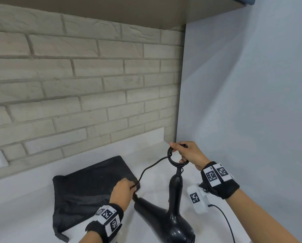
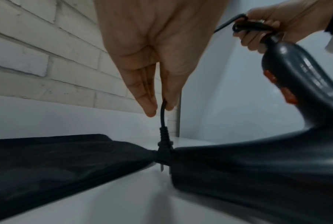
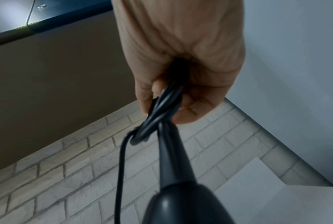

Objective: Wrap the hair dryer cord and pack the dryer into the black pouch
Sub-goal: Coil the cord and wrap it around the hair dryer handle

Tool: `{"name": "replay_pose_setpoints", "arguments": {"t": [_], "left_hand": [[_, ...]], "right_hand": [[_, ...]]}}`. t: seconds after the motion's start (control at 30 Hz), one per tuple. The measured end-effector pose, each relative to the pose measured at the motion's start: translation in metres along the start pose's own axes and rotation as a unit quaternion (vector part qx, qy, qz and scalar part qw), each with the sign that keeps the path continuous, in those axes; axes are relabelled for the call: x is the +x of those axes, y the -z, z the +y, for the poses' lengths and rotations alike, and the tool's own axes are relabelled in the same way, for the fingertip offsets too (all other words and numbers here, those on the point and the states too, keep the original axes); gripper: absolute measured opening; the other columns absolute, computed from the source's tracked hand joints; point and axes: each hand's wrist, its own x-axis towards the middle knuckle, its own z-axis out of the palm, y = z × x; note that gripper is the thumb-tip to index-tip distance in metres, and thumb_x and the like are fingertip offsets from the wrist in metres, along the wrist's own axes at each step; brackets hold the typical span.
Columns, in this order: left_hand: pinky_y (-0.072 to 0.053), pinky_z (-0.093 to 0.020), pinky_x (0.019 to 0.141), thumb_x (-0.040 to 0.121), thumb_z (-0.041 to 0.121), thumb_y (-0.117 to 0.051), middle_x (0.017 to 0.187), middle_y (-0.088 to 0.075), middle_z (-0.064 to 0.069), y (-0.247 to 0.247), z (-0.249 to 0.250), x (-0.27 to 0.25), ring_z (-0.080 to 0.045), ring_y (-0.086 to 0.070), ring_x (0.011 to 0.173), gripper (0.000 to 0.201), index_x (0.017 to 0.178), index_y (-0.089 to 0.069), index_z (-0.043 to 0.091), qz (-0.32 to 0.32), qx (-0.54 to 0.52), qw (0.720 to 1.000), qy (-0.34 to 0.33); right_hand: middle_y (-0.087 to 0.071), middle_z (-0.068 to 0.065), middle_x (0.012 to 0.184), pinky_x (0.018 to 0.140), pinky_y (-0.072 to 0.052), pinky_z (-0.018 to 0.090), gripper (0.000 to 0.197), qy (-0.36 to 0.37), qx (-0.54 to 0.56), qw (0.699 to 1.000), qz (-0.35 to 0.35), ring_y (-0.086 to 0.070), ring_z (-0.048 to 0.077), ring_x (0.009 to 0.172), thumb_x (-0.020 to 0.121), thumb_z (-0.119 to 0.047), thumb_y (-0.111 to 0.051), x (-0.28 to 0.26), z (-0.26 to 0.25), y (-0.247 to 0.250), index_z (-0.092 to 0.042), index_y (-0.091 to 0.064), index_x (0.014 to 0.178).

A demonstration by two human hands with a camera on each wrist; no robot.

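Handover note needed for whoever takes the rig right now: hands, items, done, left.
Right hand: grips the coiled cord above the hair dryer handle.
Left hand: pinches the loose cord end just above the plug, beside the dryer's nozzle.
Dryer: body low over the white counter, handle pointing up; contact unclear.
Black pouch: flat on the counter, left of the dryer, nothing in it yet.
Done: most of the cord looped.
Left: wind in the last stretch and plug, then put the dryer into the pouch.
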Motion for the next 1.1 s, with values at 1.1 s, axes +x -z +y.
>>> {"name": "replay_pose_setpoints", "arguments": {"t": [1.1], "left_hand": [[-0.046, -0.021, 0.064, 0.097, 0.019, -0.04, 0.071, -0.066, 0.001, 0.035, 0.109, 0.009, -0.012, -0.054, 0.067, 0.024, 0.09, -0.062, 0.012, -0.197, -0.751, 0.605, 0.178]], "right_hand": [[-0.062, -0.005, 0.05, 0.053, -0.047, 0.016, 0.026, -0.025, 0.112, 0.993, -0.036, -0.058, 0.005, 0.045, 0.084, -0.026, -0.065, 0.005, 0.001, -0.03, -0.008, -0.061, 0.066]]}}
